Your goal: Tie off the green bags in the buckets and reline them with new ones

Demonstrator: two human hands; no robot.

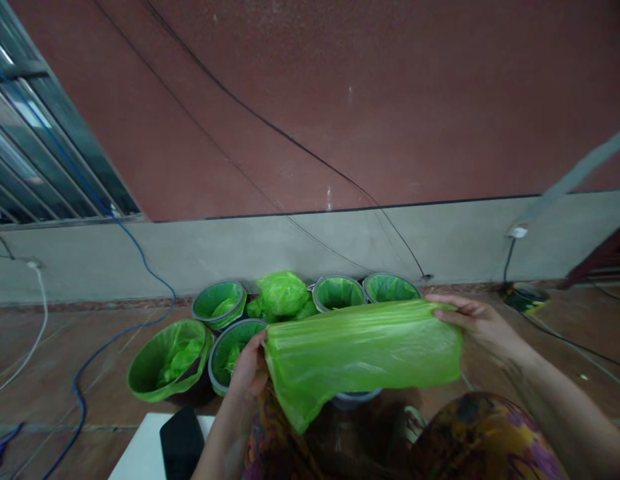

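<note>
Along the foot of a red and grey wall [370, 120], a tiled floor [105, 383] is lined with bins, its back edge being taken up by them. By the left hand [249, 370], one end of a green plastic bag [363, 347] is pinched; by the right hand [473, 323], the other end is gripped between thumb and fingers. Between the two, the bag is held stretched above the floor, pleated along its top edge, with a loose corner hung down near the left hand. Beneath it, a grey bin [357, 398] is mostly covered, so whether it is lined cannot be told. Beyond, five bins are seen dressed in green film: three grouped on the left, the front one [140, 373] being widely draped, and two set nearer the wall's edge. Among them, a crumpled green bundle [281, 293] is heaped. Judged by this, the work is partly done: those five are already lined, while the held bag is not yet opened out. At lower left, a dark phone [181, 443] is laid on a white tabletop [140, 447].
</note>
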